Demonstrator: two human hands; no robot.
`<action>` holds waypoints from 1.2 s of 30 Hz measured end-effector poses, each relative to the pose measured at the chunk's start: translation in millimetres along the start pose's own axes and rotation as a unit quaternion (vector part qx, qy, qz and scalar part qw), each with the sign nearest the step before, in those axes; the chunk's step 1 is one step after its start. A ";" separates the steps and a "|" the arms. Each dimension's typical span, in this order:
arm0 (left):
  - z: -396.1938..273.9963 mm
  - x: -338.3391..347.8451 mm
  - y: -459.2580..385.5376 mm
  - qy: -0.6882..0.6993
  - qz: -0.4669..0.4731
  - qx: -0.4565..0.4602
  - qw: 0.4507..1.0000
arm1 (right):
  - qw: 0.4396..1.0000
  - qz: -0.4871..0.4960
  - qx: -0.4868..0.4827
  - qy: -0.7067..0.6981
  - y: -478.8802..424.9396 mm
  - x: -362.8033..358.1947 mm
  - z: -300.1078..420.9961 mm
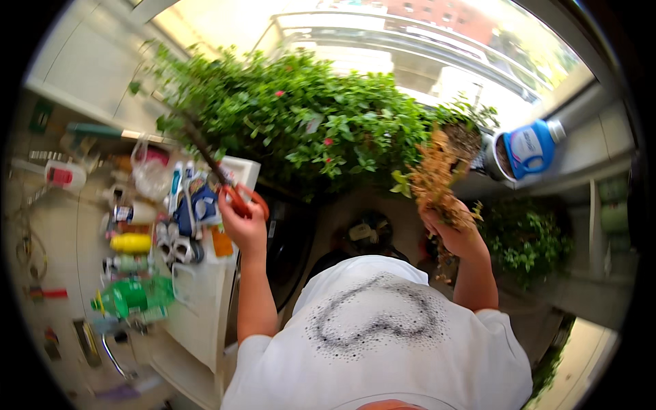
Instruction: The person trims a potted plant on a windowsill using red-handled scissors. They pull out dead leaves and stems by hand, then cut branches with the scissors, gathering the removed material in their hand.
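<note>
My left hand (244,225) grips scissors by their orange-red handles (241,201). Their long, dark blades point up and left past the left end of a leafy green plant row (287,118) with a few small pink-red flowers; motion blurs them, so I cannot tell how far apart they stand. In my right hand (456,230) is a bunch of dried brown plant stems (435,179). A few yellow-green leaves (402,183) show beside the bunch. Just beyond it stands a pot of brown soil (462,138) with a small green plant.
At right, a blue detergent bottle (528,148) stands by a whitish pot (502,156). On the left are a green plastic bottle (133,296), a yellow bottle (130,243), shoes (177,245) and a plastic bag (150,171). Behind the plants runs a window railing (359,33).
</note>
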State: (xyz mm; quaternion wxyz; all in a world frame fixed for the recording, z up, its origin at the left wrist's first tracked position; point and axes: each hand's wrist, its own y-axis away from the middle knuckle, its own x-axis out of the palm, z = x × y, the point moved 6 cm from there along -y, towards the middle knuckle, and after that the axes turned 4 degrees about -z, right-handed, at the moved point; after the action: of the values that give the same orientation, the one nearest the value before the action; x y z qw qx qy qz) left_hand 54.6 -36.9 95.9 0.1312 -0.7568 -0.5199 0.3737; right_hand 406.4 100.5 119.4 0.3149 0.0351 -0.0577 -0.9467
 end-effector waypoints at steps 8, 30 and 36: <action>-56.8 86.6 36.0 0.362 0.273 -0.035 0.891 | 0.997 -0.035 -0.037 -0.053 -12.3 14.9 -4.2; -108.2 204.7 229.4 0.317 0.817 0.023 0.481 | 0.530 -0.836 0.119 -0.074 395.6 141.8 -82.3; -131.1 199.5 222.3 0.327 0.789 0.101 0.511 | 0.506 -0.854 0.112 -0.044 424.8 135.2 -75.2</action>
State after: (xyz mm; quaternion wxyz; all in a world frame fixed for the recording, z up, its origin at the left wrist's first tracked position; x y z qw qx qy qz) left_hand 335.7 70.1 -30.3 0.0181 -0.9056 0.4118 0.0995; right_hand 557.7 -324.9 96.7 -0.6557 0.0605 -0.1193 -0.7430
